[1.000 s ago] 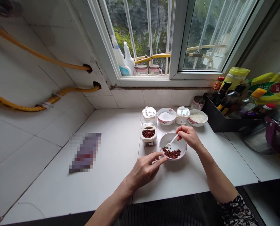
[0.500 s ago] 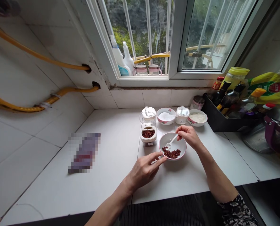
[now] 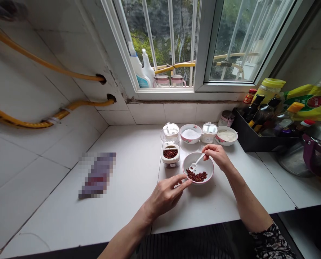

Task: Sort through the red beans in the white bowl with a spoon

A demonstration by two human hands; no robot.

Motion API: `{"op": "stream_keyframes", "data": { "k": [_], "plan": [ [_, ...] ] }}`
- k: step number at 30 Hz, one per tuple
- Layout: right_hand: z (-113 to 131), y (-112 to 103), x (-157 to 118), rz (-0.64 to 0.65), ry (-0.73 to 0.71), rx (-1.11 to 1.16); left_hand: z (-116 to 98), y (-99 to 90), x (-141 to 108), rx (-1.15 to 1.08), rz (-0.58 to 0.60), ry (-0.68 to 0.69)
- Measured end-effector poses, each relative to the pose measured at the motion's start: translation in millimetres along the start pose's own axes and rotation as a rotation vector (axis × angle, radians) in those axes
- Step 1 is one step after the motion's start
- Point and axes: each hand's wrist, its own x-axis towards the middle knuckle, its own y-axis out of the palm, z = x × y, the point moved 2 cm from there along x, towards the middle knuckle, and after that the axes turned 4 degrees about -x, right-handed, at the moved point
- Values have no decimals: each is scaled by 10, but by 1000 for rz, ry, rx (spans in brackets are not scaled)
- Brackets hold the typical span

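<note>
A white bowl (image 3: pixel 208 167) with a pink rim holds a heap of dark red peppercorns (image 3: pixel 197 176). Between its thumb and fingers, my right hand (image 3: pixel 215 155) pinches the handle of a small white spoon (image 3: pixel 196 163), whose scoop is over the peppercorns inside the bowl. My left hand (image 3: pixel 169 194) rests at the bowl's near left rim, fingertips touching it, fingers extended and somewhat apart. Just left of the bowl, an open square jar (image 3: pixel 170 162) holds more of the same peppercorns.
Behind stand a lidded jar (image 3: pixel 171 131), a bowl of white grains (image 3: pixel 191 133), another lidded jar (image 3: pixel 209 132) and a bowl of pale powder (image 3: pixel 226 135). A black box (image 3: pixel 260 141) of bottles is at right, beside a pot (image 3: pixel 319 151). A blurred purple packet (image 3: pixel 97 176) lies left.
The spoon's scoop has shifted slightly up and left in the bowl and shows more clearly. Both hands stay nearly in place.
</note>
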Motion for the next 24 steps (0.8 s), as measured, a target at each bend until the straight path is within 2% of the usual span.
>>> {"op": "stream_keyframes", "data": {
  "k": [5,9,12,14,17,19,21,24],
  "plan": [
    [11,11,30,-7,-17,40,-1,7,0,15,-6,3],
    [82,174,57,-55,-103,39,-3,11,2,20,-11,5],
    [183,352,21,-127,-286,-96,-5,15,6,20,-19,7],
    [251,456,-37,-180,-476,-276,-5,21,5,18,-23,10],
    [309,551,-128,-174,-726,-524,0,31,-1,23,-26,5],
    [324,535,-166,-166,-806,-598,3,36,-8,26,-25,0],
    [338,440,-188,-228,-824,-607,4,36,-12,28,-22,-2],
    [340,204,-189,-356,-731,-614,1,28,-11,22,-21,-3]
  ]
}}
